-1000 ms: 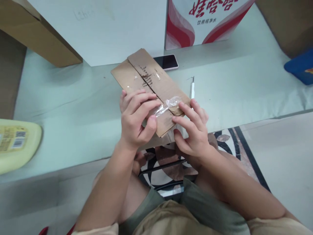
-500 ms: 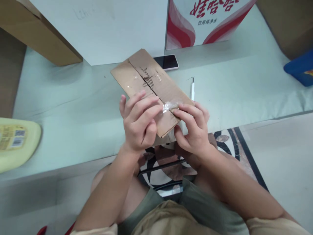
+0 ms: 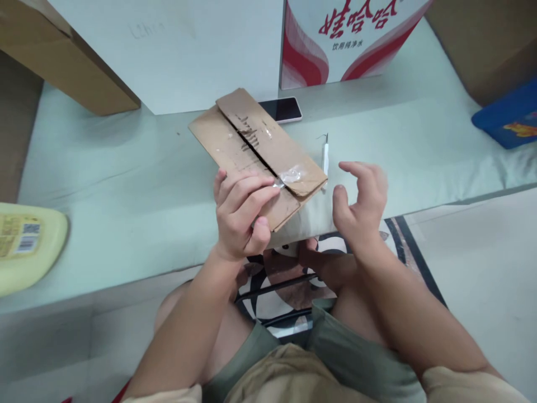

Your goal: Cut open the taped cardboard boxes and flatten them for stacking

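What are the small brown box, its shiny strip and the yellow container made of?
Small brown box: matte cardboard, by its worn, layered edges. Shiny strip: probably glossy clear plastic tape, wrinkled and glinting. Yellow container: likely smooth plastic, from its rounded form.

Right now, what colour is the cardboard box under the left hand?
The cardboard box is brown, with dark marks on top; the head view shows it best.

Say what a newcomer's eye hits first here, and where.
Probably the brown cardboard box at the centre, lying slantwise, with the left hand at its taped near end and the right hand apart from it. Next, likely the white carton with red swirls at the top and the pale yellow container at the left edge.
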{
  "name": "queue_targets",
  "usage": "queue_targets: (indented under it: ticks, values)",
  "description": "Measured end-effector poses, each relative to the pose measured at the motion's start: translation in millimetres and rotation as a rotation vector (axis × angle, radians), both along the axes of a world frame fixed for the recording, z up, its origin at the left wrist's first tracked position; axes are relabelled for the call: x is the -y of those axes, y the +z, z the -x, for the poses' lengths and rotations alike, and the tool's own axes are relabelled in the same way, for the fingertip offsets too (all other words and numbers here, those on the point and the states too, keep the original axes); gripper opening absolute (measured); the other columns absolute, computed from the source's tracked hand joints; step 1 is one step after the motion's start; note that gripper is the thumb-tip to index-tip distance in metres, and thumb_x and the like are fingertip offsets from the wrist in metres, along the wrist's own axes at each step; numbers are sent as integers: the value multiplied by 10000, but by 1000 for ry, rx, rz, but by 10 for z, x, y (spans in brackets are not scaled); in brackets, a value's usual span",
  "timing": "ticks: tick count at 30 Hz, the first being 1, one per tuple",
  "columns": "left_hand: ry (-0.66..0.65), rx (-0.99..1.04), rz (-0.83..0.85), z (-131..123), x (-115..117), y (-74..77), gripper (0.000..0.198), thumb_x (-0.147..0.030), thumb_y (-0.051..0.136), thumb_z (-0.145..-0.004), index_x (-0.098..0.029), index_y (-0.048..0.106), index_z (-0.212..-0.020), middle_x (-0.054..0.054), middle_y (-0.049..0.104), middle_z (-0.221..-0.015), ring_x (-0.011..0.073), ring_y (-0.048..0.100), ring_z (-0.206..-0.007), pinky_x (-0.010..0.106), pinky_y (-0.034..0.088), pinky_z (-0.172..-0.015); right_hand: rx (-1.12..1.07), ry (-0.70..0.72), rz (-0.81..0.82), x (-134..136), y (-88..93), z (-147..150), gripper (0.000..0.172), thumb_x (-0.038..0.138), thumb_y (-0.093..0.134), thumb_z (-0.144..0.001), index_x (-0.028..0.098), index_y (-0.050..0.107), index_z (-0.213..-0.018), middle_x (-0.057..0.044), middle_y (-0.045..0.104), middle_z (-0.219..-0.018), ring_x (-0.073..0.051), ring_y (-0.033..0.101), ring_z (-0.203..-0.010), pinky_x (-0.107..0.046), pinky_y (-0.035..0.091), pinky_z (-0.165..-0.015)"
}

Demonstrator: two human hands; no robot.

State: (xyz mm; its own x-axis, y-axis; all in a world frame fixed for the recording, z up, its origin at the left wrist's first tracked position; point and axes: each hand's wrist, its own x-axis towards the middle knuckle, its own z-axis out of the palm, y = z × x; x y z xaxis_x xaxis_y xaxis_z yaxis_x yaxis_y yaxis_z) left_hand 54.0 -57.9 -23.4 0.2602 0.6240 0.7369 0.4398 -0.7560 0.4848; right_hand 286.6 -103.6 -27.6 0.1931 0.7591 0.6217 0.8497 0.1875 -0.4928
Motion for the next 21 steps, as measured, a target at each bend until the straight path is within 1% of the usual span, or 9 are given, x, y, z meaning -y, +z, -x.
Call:
queue_targets:
  ticks: [3,5,7,10,12,15,17,19,21]
  values:
    - [-11,-18,45,8,8,6,526,-591,353,-958,-319,791,-1061,70,779,-1094,329,655,-1138,615,248,-1321,9,-58,339,-130,-166,-136,493,387,535,-922,206,677,-1359,-149,681,-1075,-342,635,-1017,-584,526,-940]
    - [-28,-5,71,9,12,9,515,-590,362,-963,-314,786,-1061,75,777,-1108,333,648,-1164,611,223,-1334,95,-44,506,-189,-248,-154,498,470,575,-907,210,718,-1306,-163,674,-1072,-354,611,-996,-581,523,-900]
    - [-53,32,53,3,13,6,474,-559,390,-972,-315,780,-1085,71,776,-1118,325,651,-1169,596,211,-1342,163,-46,591,-218,-270,-136,432,485,594,-901,205,744,-1194,-164,687,-1049,-344,601,-960,-544,516,-862]
    - [-36,13,-20,-10,5,-4,474,-522,365,-996,-309,773,-1108,60,774,-1116,300,662,-1146,567,264,-1326,155,-81,637,-229,-215,-110,334,406,599,-897,184,703,-1122,-142,708,-967,-310,603,-897,-452,493,-799]
    - [-5,-24,-81,-18,-4,-8,494,-496,324,-1009,-297,766,-1108,58,773,-1108,286,669,-1129,548,312,-1305,128,-104,665,-229,-173,-110,318,360,606,-878,175,678,-1126,-133,717,-946,-304,612,-897,-413,471,-775]
    - [-14,-19,-157,-34,-16,-2,446,-415,338,-1009,-288,746,-1134,50,776,-1112,265,678,-1116,515,316,-1309,117,-102,683,-235,-156,-117,442,365,591,-889,188,648,-1289,-141,732,-1037,-314,626,-945,-387,451,-748]
    - [-32,1,-179,-46,-21,5,414,-376,359,-1003,-287,737,-1147,44,776,-1122,253,681,-1114,493,299,-1322,134,-88,694,-252,-168,-121,458,387,564,-915,213,661,-1327,-154,721,-1105,-312,627,-952,-376,440,-717]
    - [-39,15,-182,-56,-23,9,408,-362,364,-1002,-286,736,-1149,42,776,-1129,251,680,-1116,484,294,-1324,131,-91,711,-279,-176,-133,399,375,545,-922,215,715,-1246,-156,710,-1091,-297,628,-919,-372,437,-697]
    - [-38,26,-179,-63,-23,7,406,-356,366,-998,-285,736,-1150,41,778,-1129,255,680,-1118,485,292,-1323,75,-104,664,-303,-163,-165,356,345,557,-900,207,730,-1179,-126,705,-998,-266,623,-847,-378,460,-717]
